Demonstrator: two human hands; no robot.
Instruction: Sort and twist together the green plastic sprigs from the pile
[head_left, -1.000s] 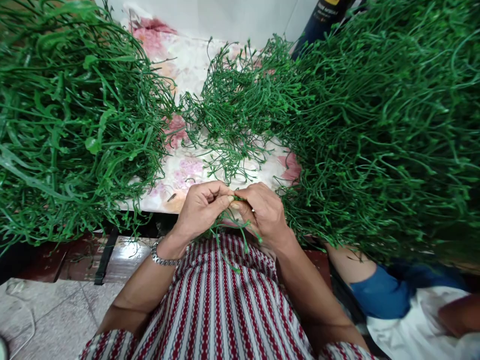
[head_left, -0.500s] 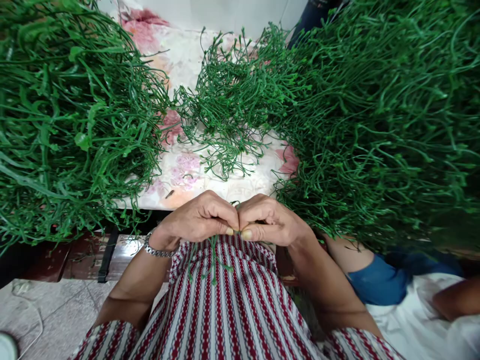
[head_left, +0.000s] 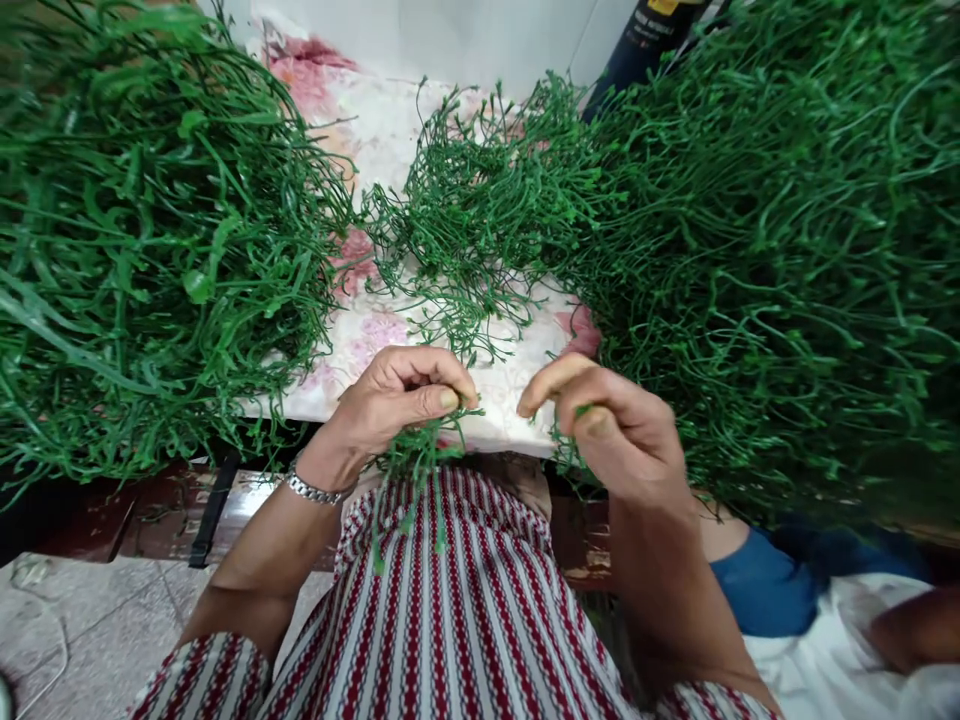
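My left hand [head_left: 394,398], with a metal-banded watch [head_left: 315,488] at its wrist, pinches several thin green stems [head_left: 420,447] between thumb and forefinger. Their ends dangle below it over the striped clothing, and short tips poke out past the fingertips. Some distance to the right, my right hand [head_left: 626,432] is held above the table's near edge. Its thumb presses against a curled finger with a small green plant piece [head_left: 583,410] between them, while the forefinger is crooked forward. The floral tablecloth [head_left: 510,425] lies beneath both hands.
A big heap of broader green stems [head_left: 150,260] covers the left side. Finer budded stems make a loose pile [head_left: 502,200] at the middle back and a tall heap [head_left: 780,250] on the right. A dark bottle-like container [head_left: 637,50] leans behind. Someone in blue shorts [head_left: 765,580] sits at right.
My hands, together before, have come apart. The right one has moved right and up with a small green piece; the left one has risen slightly, still gripping the stems.
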